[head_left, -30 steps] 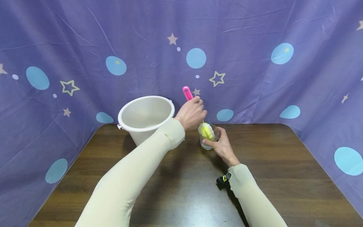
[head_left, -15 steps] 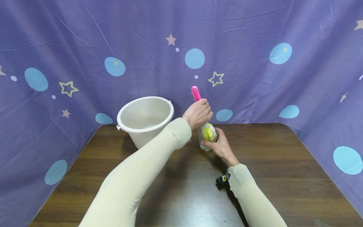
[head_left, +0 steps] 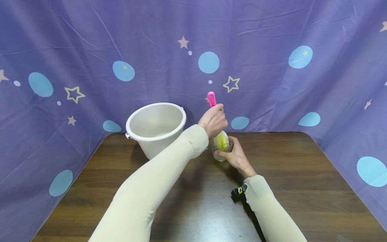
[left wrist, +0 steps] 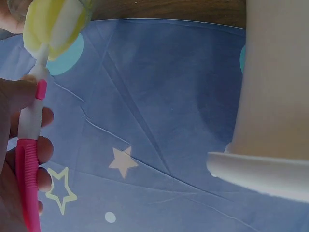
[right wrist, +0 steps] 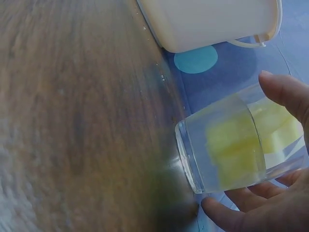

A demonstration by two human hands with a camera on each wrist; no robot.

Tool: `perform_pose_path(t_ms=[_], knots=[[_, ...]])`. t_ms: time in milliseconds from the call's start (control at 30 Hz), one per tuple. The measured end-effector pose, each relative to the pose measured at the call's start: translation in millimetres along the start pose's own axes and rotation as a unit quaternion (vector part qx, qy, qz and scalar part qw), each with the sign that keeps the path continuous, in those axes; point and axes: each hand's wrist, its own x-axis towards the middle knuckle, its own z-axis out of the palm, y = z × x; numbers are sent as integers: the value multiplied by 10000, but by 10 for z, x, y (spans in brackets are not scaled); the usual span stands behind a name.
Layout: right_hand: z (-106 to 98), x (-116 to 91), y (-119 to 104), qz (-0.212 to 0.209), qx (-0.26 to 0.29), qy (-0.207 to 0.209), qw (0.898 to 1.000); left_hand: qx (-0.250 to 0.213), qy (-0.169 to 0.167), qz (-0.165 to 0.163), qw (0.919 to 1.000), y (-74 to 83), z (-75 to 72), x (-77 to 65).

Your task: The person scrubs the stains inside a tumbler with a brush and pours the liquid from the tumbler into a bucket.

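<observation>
My left hand (head_left: 214, 121) grips the pink-and-white handle of a bottle brush (left wrist: 30, 159), its thumb lying along the handle. The brush's yellow-and-white sponge head (head_left: 222, 141) is down inside a clear drinking glass (right wrist: 227, 145). Around the side of the glass curl the fingers and thumb of my right hand (head_left: 237, 155). Cloudy liquid fills part of the glass, seen in the right wrist view. Whether the base touches the table I cannot tell.
A white bucket (head_left: 155, 137) with a side handle lug stands left of the glass, close to the back curtain (head_left: 260, 87). Beneath everything is a dark wooden table (head_left: 208, 201). A small black camera (head_left: 237, 193) is strapped at my right wrist.
My left hand has shifted slightly right, and the brush handle has swung from leaning left to more upright. The sponge has turned within the glass. My right hand stays almost still.
</observation>
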Motion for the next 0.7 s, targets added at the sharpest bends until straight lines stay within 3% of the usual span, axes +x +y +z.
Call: perform_pose_path(t_ms=[333,700], knots=[[-6,-5,6,40,-192,37,9998,6,-486,277,9984,-25,-14,3],[-11,7,14,114,-271,54,9996,-434,-388,439,9973,-37,-10,-10]])
